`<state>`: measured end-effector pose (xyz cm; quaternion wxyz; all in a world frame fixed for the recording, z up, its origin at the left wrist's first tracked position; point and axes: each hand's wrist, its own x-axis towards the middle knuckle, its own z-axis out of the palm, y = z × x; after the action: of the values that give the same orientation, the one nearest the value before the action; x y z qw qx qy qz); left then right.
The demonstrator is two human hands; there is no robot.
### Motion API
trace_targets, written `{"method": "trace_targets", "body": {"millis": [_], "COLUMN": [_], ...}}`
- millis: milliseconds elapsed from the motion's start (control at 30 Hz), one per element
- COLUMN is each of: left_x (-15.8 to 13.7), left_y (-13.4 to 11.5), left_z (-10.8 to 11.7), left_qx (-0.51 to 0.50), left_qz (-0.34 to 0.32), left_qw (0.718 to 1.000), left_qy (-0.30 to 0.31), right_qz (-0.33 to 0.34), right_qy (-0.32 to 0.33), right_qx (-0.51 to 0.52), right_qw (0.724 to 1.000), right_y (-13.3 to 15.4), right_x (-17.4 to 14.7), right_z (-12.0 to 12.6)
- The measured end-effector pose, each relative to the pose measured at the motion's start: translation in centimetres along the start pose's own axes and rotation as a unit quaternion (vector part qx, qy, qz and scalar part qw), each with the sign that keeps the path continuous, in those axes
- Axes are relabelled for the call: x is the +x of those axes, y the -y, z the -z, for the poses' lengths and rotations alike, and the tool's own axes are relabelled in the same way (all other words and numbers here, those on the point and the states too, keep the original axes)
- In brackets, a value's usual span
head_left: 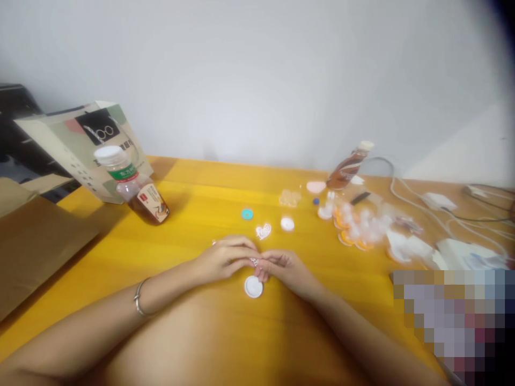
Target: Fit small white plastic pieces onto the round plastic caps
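Observation:
Over the middle of the yellow table [193, 332], my left hand [229, 260] and my right hand [287, 271] meet at the fingertips. Both pinch a small white openwork piece [254, 261], mostly hidden by the fingers, so its kind is unclear. Just below the fingers lies a round white disc [253, 287] with a raised rim. Beyond my hands sits a white lacy cut-out [263, 231]. A turquoise disc [247, 214] lies farther back, and another white disc [287, 224] is to its right.
At left stand a tea bottle [140, 187], a printed paper bag [108, 139] and a brown paper bag [36, 241]. A dark drink bottle [348, 169] stands back right, near blurred white-and-orange pieces [358, 225], a pink oval [316, 187] and white cables [418, 198].

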<state>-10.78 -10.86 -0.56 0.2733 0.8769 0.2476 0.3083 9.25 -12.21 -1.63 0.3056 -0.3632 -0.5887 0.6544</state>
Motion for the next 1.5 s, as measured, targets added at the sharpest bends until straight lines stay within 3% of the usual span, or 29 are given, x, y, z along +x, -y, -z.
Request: {"method": "trace_targets", "body": {"millis": [267, 567, 800, 1000, 1133, 1333, 1500], "left_x": [0.1, 0.5, 0.4, 0.4, 0.4, 0.6, 0.7], "left_y": [-0.2, -1.2, -1.3, -0.7, -0.5, 0.9, 1.4], "left_z": [0.0, -0.9, -1.1, -1.4, -1.6, -1.9, -2.3], "left_qx": [-0.105, -0.035, -0.018, -0.036, -0.010, 0.151, 0.243], "left_qz": [0.069, 0.131, 0.108, 0.059, 0.049, 0.092, 0.058], "left_qw": [0.992, 0.990, 0.992, 0.993, 0.995, 0.984, 0.965], "left_qy": [-0.004, -0.034, -0.059, -0.095, -0.086, 0.027, 0.075], "right_qz": [0.001, 0.019, 0.030, 0.028, 0.050, 0.140, 0.141], "right_qy": [-0.008, -0.030, -0.045, -0.052, -0.133, -0.316, -0.335], "right_qx": [0.009, -0.004, -0.003, 0.077, 0.130, 0.180, 0.156], "right_qw": [1.000, 0.999, 0.999, 0.995, 0.981, 0.921, 0.919], "right_y": [-0.2, 0.0, -0.3, -0.8, -1.1, -1.5, -2.0], "right_x": [0.2, -0.2, 0.2, 0.5, 0.8, 1.5, 1.7], "right_z": [-0.2, -0.6, -0.3, 0.3, 0.4, 1.1, 1.5]}}
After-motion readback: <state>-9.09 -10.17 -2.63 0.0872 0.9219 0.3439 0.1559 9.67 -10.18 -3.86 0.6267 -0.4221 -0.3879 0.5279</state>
